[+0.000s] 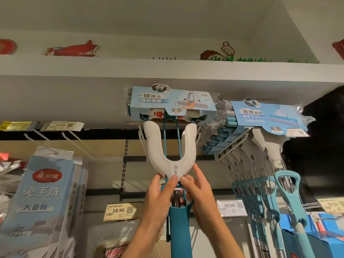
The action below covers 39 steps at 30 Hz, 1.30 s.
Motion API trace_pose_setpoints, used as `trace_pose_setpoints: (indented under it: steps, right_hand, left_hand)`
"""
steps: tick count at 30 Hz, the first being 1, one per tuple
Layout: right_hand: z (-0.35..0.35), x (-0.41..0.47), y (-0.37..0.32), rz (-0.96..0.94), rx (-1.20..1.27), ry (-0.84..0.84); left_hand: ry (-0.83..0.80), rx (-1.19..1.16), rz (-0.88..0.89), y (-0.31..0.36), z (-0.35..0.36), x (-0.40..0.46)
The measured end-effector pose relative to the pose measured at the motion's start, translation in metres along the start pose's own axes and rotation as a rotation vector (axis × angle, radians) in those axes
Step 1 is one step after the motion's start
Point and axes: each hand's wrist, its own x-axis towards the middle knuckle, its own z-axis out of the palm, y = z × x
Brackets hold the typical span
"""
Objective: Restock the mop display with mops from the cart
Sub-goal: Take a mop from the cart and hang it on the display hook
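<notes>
At far left hang boxed flat mop packs [44, 198] under bare hooks [74, 140] and a 59.90 price tag [62, 125]. Centre, the mop [171, 146] is raised head-up against the display, its blue card sleeve [172, 103] just under the shelf soffit [167, 71], its white U-shaped yoke [172, 164] hanging below it. The step in hand looks like hanging this mop on its peg; the peg is hidden behind the sleeve, so whether it has caught cannot be told. The left hand [160, 200] has its grip curled round the teal handle [179, 220], thumb pressed to the yoke's base. The right hand [197, 189] has a looser grip, fingertips pinching the same base. Next would be steadying and letting go. At right, the hung mops [260, 146] fill a row.
</notes>
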Motion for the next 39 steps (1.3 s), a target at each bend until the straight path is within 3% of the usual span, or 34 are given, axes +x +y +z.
trace_pose_setpoints:
  steps: [14,29,33,39]
  right_hand:
    - [0.01,0.004,-0.008,-0.021,-0.031,-0.038]
    - [0.04,0.003,-0.002,0.036,0.175,0.115]
    - [0.049,0.0,0.002,0.056,0.224,0.116]
    - [0.058,0.003,0.0,0.059,0.185,0.05]
  left_hand:
    - [0.06,0.136,0.014,0.007,-0.007,-0.002]
    - [0.019,0.065,-0.096,0.005,-0.03,-0.02]
    - [0.016,0.046,-0.236,-0.01,-0.026,-0.044]
    - [0.135,0.094,-0.188,-0.009,-0.035,-0.042]
